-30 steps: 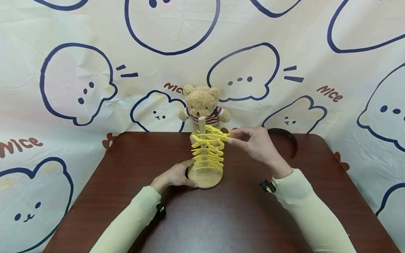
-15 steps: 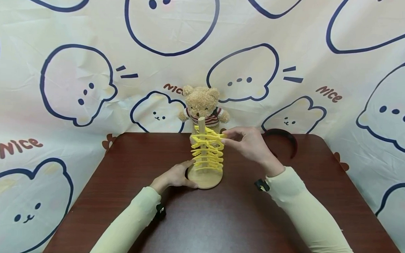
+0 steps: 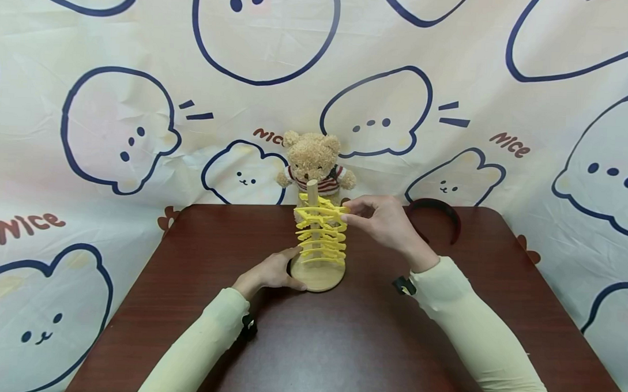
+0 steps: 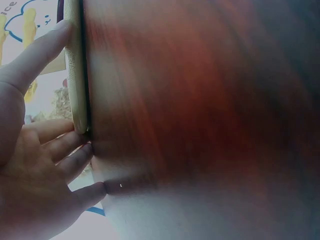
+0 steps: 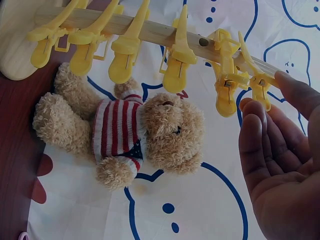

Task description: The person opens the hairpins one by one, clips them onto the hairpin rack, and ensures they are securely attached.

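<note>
A round wooden base [image 3: 318, 276] carries an upright wooden post [image 3: 312, 189] with several yellow hair clips [image 5: 178, 60] fastened along it, one above another. My left hand [image 3: 272, 270] grips the left edge of the base, its thumb at the front and its fingers round the side and back; the left wrist view shows the thumb over the rim [image 4: 76, 95]. Near the top of the post, my right hand [image 3: 388, 221] pinches the tail of the uppermost hair clip [image 5: 260, 92] between thumb and forefinger. That clip sits across the post near its end.
A teddy bear [image 3: 312, 155] in a striped sweater sits right behind the stand. To the right at the back lies a dark headband [image 3: 445, 209]. The brown table [image 3: 366, 348] ends at a printed cloth backdrop [image 3: 244, 113].
My right hand has moved a little left toward the post with the topmost clip, then stayed nearly still. The left hand keeps its grip on the base.
</note>
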